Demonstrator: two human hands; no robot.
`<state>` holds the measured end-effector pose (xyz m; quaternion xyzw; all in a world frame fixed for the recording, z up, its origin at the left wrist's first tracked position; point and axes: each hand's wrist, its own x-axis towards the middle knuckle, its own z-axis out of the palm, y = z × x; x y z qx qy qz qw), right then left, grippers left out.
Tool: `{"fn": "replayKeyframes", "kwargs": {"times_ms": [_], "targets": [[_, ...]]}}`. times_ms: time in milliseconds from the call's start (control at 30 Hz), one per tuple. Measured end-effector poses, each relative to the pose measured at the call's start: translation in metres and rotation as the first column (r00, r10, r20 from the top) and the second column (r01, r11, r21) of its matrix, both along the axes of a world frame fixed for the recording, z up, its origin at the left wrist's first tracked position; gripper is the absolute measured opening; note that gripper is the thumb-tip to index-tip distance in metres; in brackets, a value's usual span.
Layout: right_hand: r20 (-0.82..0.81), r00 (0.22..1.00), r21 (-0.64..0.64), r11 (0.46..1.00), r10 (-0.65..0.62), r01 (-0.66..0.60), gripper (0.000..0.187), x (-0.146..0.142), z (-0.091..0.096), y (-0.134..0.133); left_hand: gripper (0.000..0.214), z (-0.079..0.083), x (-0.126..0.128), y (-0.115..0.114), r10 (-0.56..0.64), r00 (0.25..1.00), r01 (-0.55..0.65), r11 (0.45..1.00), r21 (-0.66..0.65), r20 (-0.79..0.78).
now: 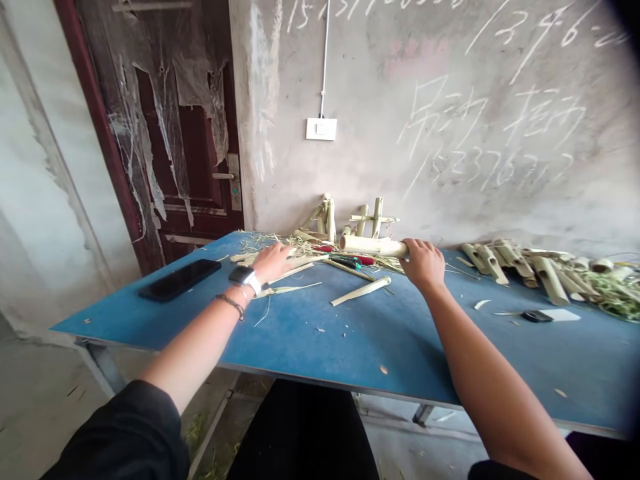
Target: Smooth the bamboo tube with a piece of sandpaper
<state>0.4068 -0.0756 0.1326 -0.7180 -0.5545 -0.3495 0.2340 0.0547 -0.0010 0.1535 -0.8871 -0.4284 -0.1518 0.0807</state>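
Observation:
My right hand [424, 263] is closed around the right end of a thick, pale bamboo tube [370, 246], which lies sideways above the litter at the back of the table. Over on the left, my left hand [273, 263] reaches among thin bamboo strips [299, 270]; its fingertips are mostly hidden, so I cannot tell if it grips any. Between the hands, red-handled tools [367, 260] and a dark tool with green on it [345, 263] lie partly under shavings. One loose split piece of bamboo [361, 291] rests in front of them.
Against the wall stand bamboo frames [330, 220] and a crossed piece [376, 219]. A black phone [181, 279] lies at the left of the blue table [310, 340]. At right are cut bamboo tubes [550, 280], shavings [623, 293] and a black-and-white object [550, 315].

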Motion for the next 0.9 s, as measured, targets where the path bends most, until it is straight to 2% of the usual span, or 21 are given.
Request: {"fn": "replayKeyframes", "kwargs": {"times_ms": [100, 200, 267, 367, 500, 667, 900], "targets": [[0.011, 1.000, -0.023, 1.000, 0.000, 0.000, 0.032, -0.001, -0.001, 0.001, 0.050, -0.014, 0.022, -0.024, -0.136, 0.990, 0.136, 0.990, -0.024, -0.027], [0.034, 0.999, -0.048, 0.999, 0.016, -0.015, 0.032, -0.003, -0.002, 0.000, 0.043, -0.025, 0.062, -0.054, -0.316, 0.946, 0.312, 0.948, -0.067, -0.068], [0.047, 0.999, -0.053, 0.998, 0.027, -0.024, 0.031, -0.003, -0.003, 0.000, 0.042, -0.033, 0.086, -0.067, -0.352, 0.932, 0.344, 0.934, -0.096, -0.088], [0.052, 0.998, -0.044, 0.999, 0.035, -0.033, 0.031, -0.003, -0.003, -0.001, 0.028, -0.044, 0.102, -0.069, -0.348, 0.936, 0.342, 0.934, -0.108, -0.049], [0.047, 0.998, -0.031, 0.999, 0.036, -0.034, 0.031, 0.000, -0.004, 0.000, 0.022, -0.045, 0.090, -0.053, -0.329, 0.936, 0.345, 0.929, -0.134, 0.123], [0.028, 1.000, -0.010, 1.000, 0.008, -0.008, 0.030, 0.006, -0.005, -0.001, 0.017, -0.019, 0.062, -0.030, -0.245, 0.874, 0.324, 0.937, -0.130, 0.419], [-0.001, 1.000, -0.004, 1.000, 0.007, -0.007, 0.030, 0.010, -0.007, 0.000, 0.023, 0.049, 0.033, 0.004, -0.138, 0.732, 0.211, 0.977, -0.029, 0.667]]}}
